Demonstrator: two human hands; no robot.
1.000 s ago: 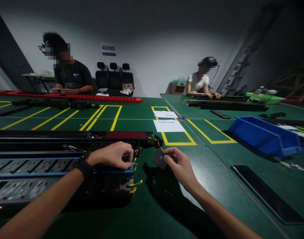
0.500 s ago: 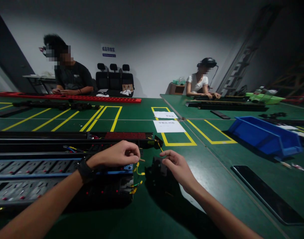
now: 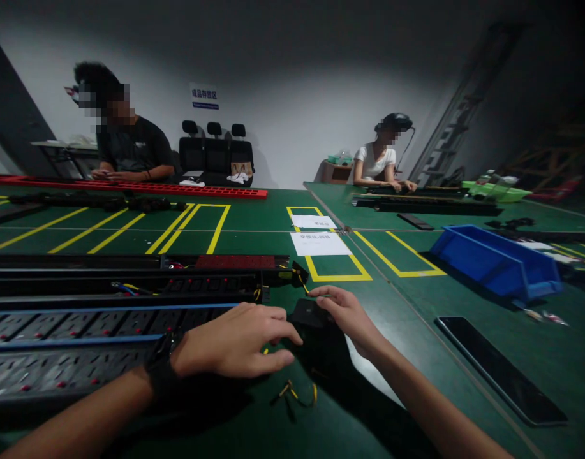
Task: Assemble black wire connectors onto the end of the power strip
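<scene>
My left hand (image 3: 244,338), with a dark band on its wrist, is open, thumb and fingers apart. It is over the right ends of long black socket strips (image 3: 94,325) with red dots and blue edges. A small yellow-and-dark wire piece (image 3: 295,392) shows below its fingertips. My right hand (image 3: 342,312) has its thumb and fingers curled over a small black block (image 3: 307,312) beside the strip ends. Close to its fingertips, a yellow wire (image 3: 305,288) runs to a black end piece (image 3: 299,273). My left hand hides the nearest strip ends.
A dark phone (image 3: 500,370) and a blue bin (image 3: 497,261) lie on the green table to the right. Paper sheets (image 3: 321,243) lie within yellow tape lines. Two people (image 3: 134,150) (image 3: 377,159) sit across, near a red rail (image 3: 201,190) and black rails (image 3: 426,204).
My left hand has opened from a pinch and come slightly down. A wire piece now shows beneath it. The black block under my right hand looks turned, its flat face showing. The view shifted slightly.
</scene>
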